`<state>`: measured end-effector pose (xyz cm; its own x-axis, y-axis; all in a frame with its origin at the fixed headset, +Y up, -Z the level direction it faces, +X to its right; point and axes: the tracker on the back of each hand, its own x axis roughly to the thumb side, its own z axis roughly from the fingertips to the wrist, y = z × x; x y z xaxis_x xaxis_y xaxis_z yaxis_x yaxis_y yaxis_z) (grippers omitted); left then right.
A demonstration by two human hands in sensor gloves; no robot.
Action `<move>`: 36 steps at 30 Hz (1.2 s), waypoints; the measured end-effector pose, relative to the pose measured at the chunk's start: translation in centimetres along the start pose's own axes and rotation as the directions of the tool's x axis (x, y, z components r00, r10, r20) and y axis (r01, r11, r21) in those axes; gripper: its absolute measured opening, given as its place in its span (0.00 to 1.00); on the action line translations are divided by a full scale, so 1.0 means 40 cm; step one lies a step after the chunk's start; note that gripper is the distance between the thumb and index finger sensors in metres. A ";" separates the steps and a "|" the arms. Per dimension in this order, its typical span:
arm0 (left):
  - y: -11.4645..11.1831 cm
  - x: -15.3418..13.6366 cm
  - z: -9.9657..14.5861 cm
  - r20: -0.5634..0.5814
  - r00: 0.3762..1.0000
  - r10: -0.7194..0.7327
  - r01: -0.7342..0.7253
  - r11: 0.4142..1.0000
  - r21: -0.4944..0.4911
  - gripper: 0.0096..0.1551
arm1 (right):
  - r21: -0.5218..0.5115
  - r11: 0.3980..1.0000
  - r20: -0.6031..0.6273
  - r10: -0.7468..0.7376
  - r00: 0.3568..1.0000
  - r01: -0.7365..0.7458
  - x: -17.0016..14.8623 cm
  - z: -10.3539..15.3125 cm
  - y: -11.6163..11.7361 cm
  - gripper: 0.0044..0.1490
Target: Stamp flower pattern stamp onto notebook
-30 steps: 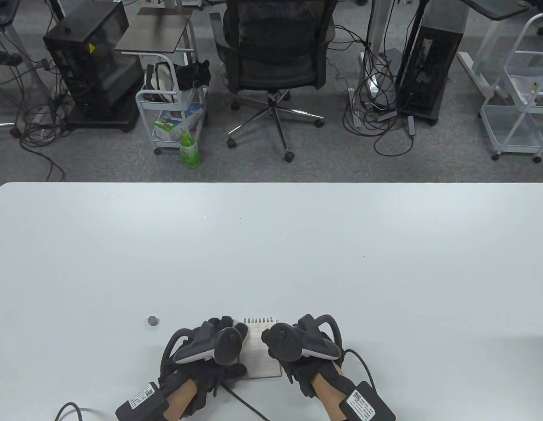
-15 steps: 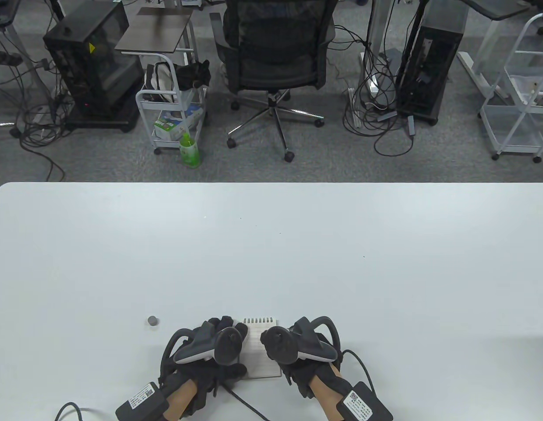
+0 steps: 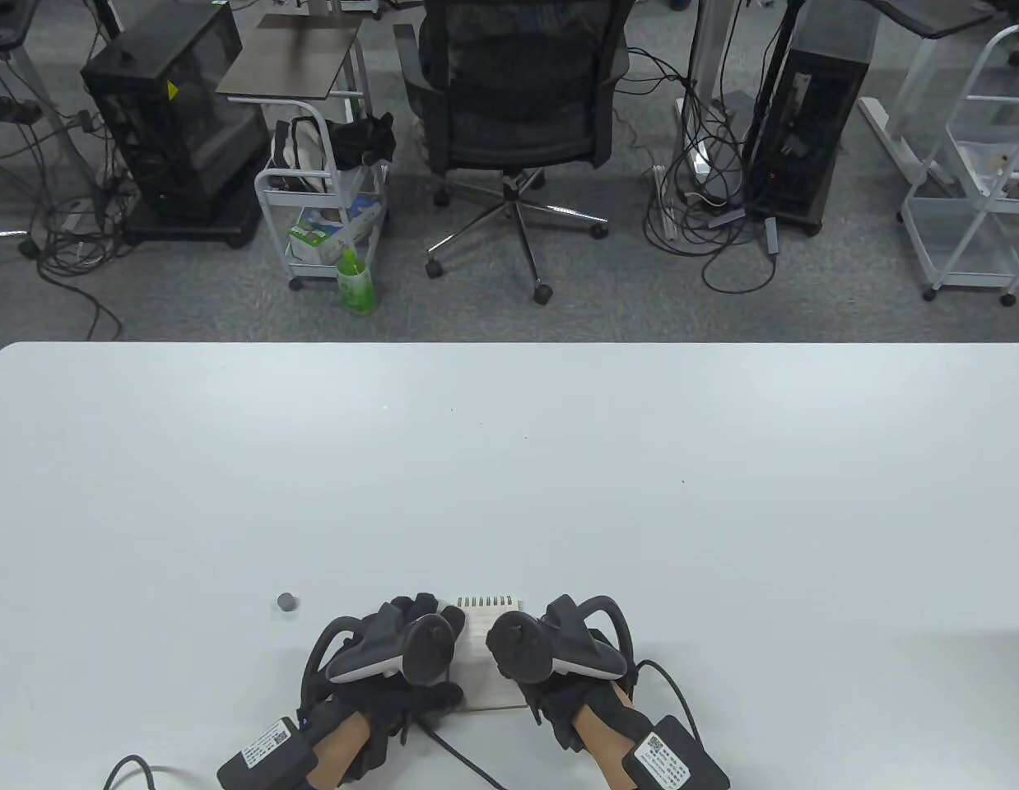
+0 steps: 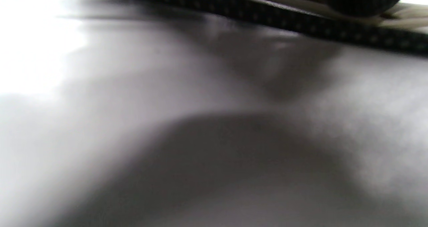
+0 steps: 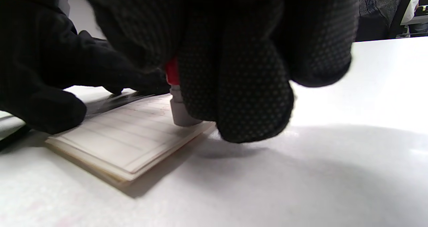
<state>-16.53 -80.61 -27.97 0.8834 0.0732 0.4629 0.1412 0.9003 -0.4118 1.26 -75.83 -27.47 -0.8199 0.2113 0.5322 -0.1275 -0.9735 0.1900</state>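
Observation:
A small spiral notebook (image 3: 486,650) lies open near the table's front edge, its lined page up. In the right wrist view my right hand (image 5: 187,86) grips a stamp (image 5: 179,111) with a red top and grey base, its base down on the right part of the notebook page (image 5: 123,133). My left hand (image 3: 431,634) rests on the notebook's left side; in the right wrist view its gloved fingers (image 5: 43,110) press the page. In the table view the trackers hide the stamp and most of both hands (image 3: 542,658).
A small grey cap (image 3: 286,602) stands on the white table (image 3: 559,461) to the left of my left hand. A black cable (image 4: 301,23) crosses the top of the blurred left wrist view. An office chair (image 3: 518,123) and carts stand beyond the far edge.
My right hand has shifted slightly left and toward the front edge over the notebook. My left hand and the notebook have stayed still.

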 end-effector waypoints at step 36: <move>-0.002 -0.004 -0.001 -0.010 1.000 0.015 -0.015 1.000 -0.005 0.55 | -0.052 0.999 0.024 0.017 1.000 -0.015 -0.009 0.010 -0.006 0.28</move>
<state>-16.66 -80.72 -28.03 0.8899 0.0821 0.4487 0.1301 0.8971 -0.4223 1.81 -75.63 -27.38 -0.8082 0.1971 0.5549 -0.1440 -0.9799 0.1383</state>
